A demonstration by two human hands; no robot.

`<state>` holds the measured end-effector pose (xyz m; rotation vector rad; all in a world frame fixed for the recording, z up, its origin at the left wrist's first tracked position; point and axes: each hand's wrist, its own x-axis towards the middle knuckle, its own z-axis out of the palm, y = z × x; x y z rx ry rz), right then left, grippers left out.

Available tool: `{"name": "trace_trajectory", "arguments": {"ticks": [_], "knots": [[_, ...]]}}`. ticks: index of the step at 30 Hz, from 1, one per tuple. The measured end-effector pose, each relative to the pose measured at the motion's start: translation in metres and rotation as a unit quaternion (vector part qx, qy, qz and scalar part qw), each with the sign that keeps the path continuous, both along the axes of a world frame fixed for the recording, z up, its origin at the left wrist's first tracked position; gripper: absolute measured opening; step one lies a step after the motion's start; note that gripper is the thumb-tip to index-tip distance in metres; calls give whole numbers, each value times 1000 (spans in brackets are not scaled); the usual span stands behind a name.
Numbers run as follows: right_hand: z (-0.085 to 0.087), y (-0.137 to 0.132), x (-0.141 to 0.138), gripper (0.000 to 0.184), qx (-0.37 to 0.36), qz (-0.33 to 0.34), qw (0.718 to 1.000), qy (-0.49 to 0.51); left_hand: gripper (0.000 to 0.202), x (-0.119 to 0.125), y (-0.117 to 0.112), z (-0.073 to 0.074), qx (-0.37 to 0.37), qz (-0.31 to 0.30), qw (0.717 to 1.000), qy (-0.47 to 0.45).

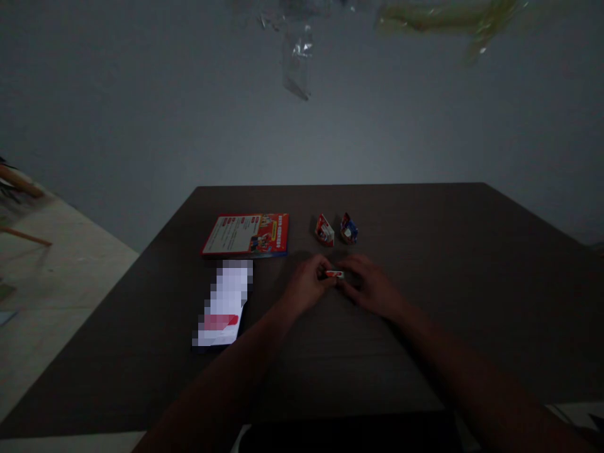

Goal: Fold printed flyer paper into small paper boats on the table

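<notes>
Between my two hands is a small folded piece of printed paper (335, 274), red and white, held just above the dark table. My left hand (309, 283) pinches its left end, fingers curled. From the other side, my right hand (370, 286) grips the right end between thumb and fingers. Just beyond the hands stand two small folded paper pieces: a red and white one (324, 231) and a blue, red and white one (348, 229). The finer folds of the held piece are too small and dim to make out.
A brown table (448, 251) reaches back to a grey wall (141, 94). On its left lie a red printed booklet (245, 234) and, nearer me, a phone (224, 302) with a lit, blurred screen. Clear plastic (297, 60) and yellowish tape (425, 19) hang on the wall.
</notes>
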<state>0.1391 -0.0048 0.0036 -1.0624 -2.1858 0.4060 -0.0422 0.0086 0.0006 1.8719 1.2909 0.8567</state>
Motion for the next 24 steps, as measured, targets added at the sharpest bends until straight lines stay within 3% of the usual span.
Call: {"name": "trace_trajectory", "arguments": {"ticks": [6, 15, 20, 24], "knots": [[14, 2, 9, 18, 3, -28, 999, -28, 24, 5, 2, -1, -9, 10, 993, -113], [25, -2, 12, 19, 21, -21, 999, -32, 23, 2, -7, 7, -7, -26, 986, -166], [28, -5, 5, 20, -66, -17, 995, 69, 19, 2, -9, 12, -17, -32, 980, -198], [24, -6, 0, 24, -207, -45, 964, 163, 21, 5, -7, 8, -35, 0, 972, -233]]}}
